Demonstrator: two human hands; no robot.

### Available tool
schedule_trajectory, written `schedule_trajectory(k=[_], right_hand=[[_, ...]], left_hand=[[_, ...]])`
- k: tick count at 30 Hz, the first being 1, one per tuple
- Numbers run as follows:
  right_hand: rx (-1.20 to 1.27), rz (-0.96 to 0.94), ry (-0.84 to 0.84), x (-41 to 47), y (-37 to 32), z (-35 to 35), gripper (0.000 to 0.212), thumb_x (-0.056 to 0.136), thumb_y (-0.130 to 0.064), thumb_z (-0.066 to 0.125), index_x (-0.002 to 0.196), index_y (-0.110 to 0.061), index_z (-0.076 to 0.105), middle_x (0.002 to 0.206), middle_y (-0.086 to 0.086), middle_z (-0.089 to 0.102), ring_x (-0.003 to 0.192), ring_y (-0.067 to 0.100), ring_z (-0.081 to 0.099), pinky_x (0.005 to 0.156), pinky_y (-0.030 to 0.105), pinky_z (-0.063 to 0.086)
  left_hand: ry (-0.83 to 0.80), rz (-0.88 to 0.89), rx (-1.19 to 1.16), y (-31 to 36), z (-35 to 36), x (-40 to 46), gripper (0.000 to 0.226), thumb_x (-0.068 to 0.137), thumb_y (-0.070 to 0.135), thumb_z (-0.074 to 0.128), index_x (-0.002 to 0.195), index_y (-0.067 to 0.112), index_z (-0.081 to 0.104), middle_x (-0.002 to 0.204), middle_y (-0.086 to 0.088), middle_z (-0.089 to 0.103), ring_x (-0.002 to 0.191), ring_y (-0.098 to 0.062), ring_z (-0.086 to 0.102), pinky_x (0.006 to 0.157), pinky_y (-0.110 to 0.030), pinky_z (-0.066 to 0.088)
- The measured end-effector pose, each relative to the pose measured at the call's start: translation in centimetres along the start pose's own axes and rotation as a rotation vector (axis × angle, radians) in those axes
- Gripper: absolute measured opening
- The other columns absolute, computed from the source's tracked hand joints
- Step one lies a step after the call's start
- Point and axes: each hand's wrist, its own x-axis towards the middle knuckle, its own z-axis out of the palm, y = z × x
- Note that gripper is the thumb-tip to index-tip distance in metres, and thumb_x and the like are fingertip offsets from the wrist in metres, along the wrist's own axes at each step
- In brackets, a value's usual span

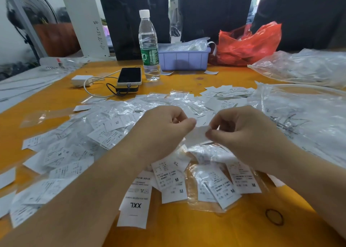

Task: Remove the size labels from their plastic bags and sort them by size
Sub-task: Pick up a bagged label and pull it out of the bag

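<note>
Both hands up over the middle of the orange table [187,233], and between them one small white label [197,134], held just above the heap. The left hand [159,132] has its fingers curled in, thumb and forefinger pinching the label's left end; the right hand [247,132] pinches the right end, fingers bunched tight on it. Whether a clear bag is around that label, can't tell from here. Underneath, a wide scatter of bagged labels [104,134] spreads left and centre, crinkled plastic everywhere. Near the table's front edge lies a loose XXL label [135,203], and just right of it several M labels [232,188] overlapping. A black rubber band [274,216] sits alone at front right. Further back stand a water bottle [149,46], a phone [129,76] beside it, a lilac bin [184,58] and a red plastic bag [247,44].
</note>
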Motion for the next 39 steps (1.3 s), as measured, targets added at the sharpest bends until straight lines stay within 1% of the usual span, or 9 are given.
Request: schedule_trajectory(k=[5, 11, 15, 18, 21, 24, 28, 31, 39], right_hand=[[0.237, -0.151, 0.182, -0.3, -0.5, -0.8, 0.006, 0.083, -0.023, 0.072, 0.077, -0.023, 0.072, 0.054, -0.005, 0.061, 0.041, 0.006, 0.048, 0.044, 0.011, 0.035], [0.263, -0.176, 0.244, -0.6, -0.5, -0.7, 0.007, 0.082, -0.023, 0.073, 0.085, -0.029, 0.075, 0.078, -0.013, 0.073, 0.072, 0.02, 0.069, 0.072, 0.045, 0.058], [0.323, -0.151, 0.264, -0.6, -0.8, -1.0, 0.011, 0.082, -0.017, 0.074, 0.085, -0.027, 0.076, 0.081, -0.012, 0.074, 0.07, 0.04, 0.066, 0.066, 0.053, 0.057], [0.353, -0.158, 0.241, -0.8, -1.1, -1.1, 0.011, 0.081, -0.022, 0.069, 0.087, -0.027, 0.076, 0.081, -0.012, 0.075, 0.074, 0.046, 0.065, 0.062, 0.06, 0.055], [0.37, -0.161, 0.191, -1.0, -1.4, -1.1, 0.01, 0.085, -0.023, 0.068, 0.087, -0.026, 0.077, 0.077, -0.012, 0.074, 0.061, 0.031, 0.066, 0.05, 0.046, 0.056], [0.448, -0.163, 0.123, -0.9, -1.2, -1.2, 0.013, 0.085, -0.019, 0.065, 0.088, -0.018, 0.077, 0.06, -0.01, 0.068, 0.039, 0.006, 0.041, 0.038, 0.017, 0.031], [0.616, -0.033, -0.004, -0.4, -1.2, -1.2, 0.012, 0.09, -0.017, 0.061, 0.097, -0.012, 0.07, 0.073, 0.009, 0.071, 0.038, 0.005, 0.033, 0.037, 0.02, 0.021], [0.729, 0.081, -0.078, -0.2, -1.1, -1.0, 0.034, 0.075, -0.024, 0.066, 0.106, -0.008, 0.065, 0.073, 0.01, 0.07, 0.038, 0.008, 0.028, 0.035, 0.019, 0.022], [0.656, 0.076, -0.059, -0.2, -1.0, -0.4, 0.037, 0.075, -0.006, 0.073, 0.11, -0.012, 0.061, 0.073, 0.011, 0.073, 0.039, 0.001, 0.054, 0.04, 0.007, 0.037]], left_hand=[[0.128, 0.038, -0.194, 0.3, -0.4, 0.2, 0.033, 0.096, 0.051, 0.045, 0.085, 0.026, 0.065, 0.064, 0.009, 0.06, 0.055, -0.003, 0.05, 0.058, -0.028, 0.036], [-0.053, 0.017, -0.514, 1.1, -0.2, -0.3, 0.03, 0.097, 0.043, 0.048, 0.094, 0.019, 0.067, 0.066, 0.003, 0.068, 0.055, -0.006, 0.056, 0.052, -0.022, 0.045], [-0.012, -0.021, -0.726, 1.2, -0.3, -0.3, 0.009, 0.094, 0.022, 0.06, 0.1, 0.02, 0.066, 0.07, 0.004, 0.069, 0.061, -0.01, 0.062, 0.053, -0.021, 0.052], [-0.004, -0.054, -0.865, 1.2, -0.4, -0.1, 0.019, 0.089, 0.009, 0.064, 0.105, 0.019, 0.064, 0.068, 0.002, 0.068, 0.061, -0.012, 0.061, 0.052, -0.023, 0.051], [-0.067, -0.063, -0.928, 1.3, -0.4, -0.2, 0.023, 0.086, 0.004, 0.065, 0.106, 0.014, 0.065, 0.073, -0.003, 0.069, 0.06, -0.012, 0.06, 0.05, -0.022, 0.05], [-0.07, -0.062, -0.94, 1.3, -0.4, -0.2, 0.024, 0.085, 0.003, 0.066, 0.106, 0.013, 0.063, 0.07, -0.002, 0.07, 0.058, -0.012, 0.06, 0.05, -0.023, 0.05], [-0.011, -0.044, -0.896, 1.1, -0.4, -0.2, 0.036, 0.085, 0.003, 0.068, 0.112, 0.022, 0.056, 0.072, -0.004, 0.072, 0.059, -0.013, 0.06, 0.055, -0.025, 0.052], [-0.018, 0.001, -0.814, 1.1, -0.3, -0.3, 0.036, 0.085, 0.004, 0.069, 0.113, 0.022, 0.055, 0.075, -0.003, 0.073, 0.06, -0.013, 0.059, 0.058, -0.024, 0.052], [-0.091, -0.044, -0.816, 0.9, -0.4, -0.3, 0.011, 0.087, 0.014, 0.069, 0.096, 0.014, 0.064, 0.075, -0.002, 0.071, 0.061, -0.009, 0.059, 0.057, -0.023, 0.051]])
